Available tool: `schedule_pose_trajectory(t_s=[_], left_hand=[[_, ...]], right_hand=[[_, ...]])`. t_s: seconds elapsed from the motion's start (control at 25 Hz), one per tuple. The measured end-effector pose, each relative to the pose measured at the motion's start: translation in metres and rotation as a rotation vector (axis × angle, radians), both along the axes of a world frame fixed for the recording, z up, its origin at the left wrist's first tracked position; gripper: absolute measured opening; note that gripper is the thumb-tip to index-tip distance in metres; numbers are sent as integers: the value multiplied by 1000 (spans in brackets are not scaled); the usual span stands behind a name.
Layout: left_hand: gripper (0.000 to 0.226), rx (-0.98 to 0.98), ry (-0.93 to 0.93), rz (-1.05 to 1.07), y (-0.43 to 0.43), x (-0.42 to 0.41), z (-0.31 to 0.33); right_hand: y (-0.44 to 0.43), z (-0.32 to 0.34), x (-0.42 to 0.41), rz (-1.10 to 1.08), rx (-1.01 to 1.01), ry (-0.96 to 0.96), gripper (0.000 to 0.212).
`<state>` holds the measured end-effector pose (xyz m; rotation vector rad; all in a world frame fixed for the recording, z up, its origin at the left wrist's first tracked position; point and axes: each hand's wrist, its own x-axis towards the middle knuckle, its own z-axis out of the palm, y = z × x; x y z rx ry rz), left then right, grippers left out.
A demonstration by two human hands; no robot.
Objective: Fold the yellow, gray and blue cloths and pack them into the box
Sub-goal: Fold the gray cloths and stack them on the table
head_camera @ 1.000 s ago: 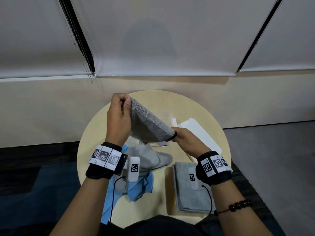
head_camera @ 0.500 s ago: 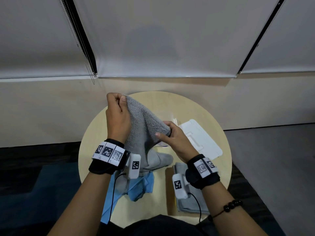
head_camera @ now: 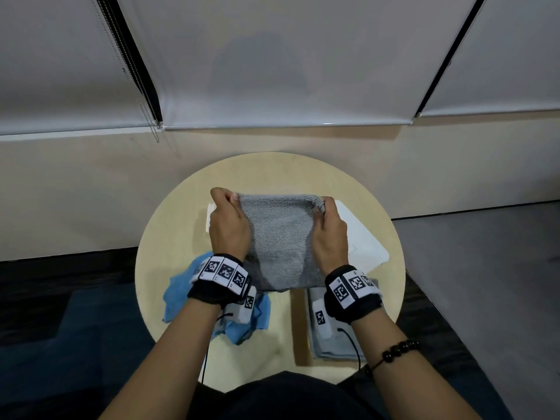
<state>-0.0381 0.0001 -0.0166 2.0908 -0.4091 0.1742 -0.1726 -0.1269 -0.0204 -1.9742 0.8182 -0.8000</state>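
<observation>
1. The left hand [head_camera: 228, 225] pinches the top left corner of a gray cloth [head_camera: 281, 247], thumb and curled fingers closed over the edge. The right hand [head_camera: 330, 234] grasps the top right corner the same way.
2. The cloth hangs stretched between the two hands above the middle of the round table [head_camera: 303, 165]. Its lower edge drops toward the wrists. The thick top edge suggests it is already doubled once, so I judge this to be the middle of folding it.
3. Done so far: a folded gray cloth [head_camera: 336, 347] lies flat on the near right part of the table, partly under the right wrist. It is folded but not packed.
4. Left to do: the blue cloth [head_camera: 178, 295] lies crumpled on the near left part of the table, under the left wrist, not folded. The cloth in hand needs finishing, and then everything must go into the box. By my estimate the task is less than half done.
5. No yellow cloth shows anywhere. It may be hidden under other things or inside the box; I cannot tell.
6. The box [head_camera: 209, 219] is mostly hidden behind the hands and the hanging cloth. Only a pale edge shows just left of the left hand, so its contents cannot be seen.
7. A white panel [head_camera: 363, 244] lies on the table to the right of the right hand. It may be the lid, but that is a guess.
8. The marker bands on both wrists cover parts of the cloths below them.
</observation>
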Motion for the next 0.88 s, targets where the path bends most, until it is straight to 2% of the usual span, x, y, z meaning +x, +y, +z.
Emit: schedule_pose_trajectory(t_s=[0.12,0.48,0.6,0.72,0.8,0.88], left_hand=[[13,24,120,-54,-12,-24,-28],[7,242,458,-262,-42,-109,-112],[21,343,578,-328,-51,-133,-126],[19,254,694,-268,-62,-144,-131],[22,166,762,-250,-66,-146,-132],[26,112,835,-314,-62,-145,-139]], right_hand=[[-17,-16,-23,-22,-39,136,13],[-38,-88,-127,-90,140,471,11],[-50,-102,-156,-100,186,534,20],[-66,-108,-164,-109,253,547,21],[-76,-113,-166,-115,349,551,30],[-82,-121,-172,-66,458,674,42]])
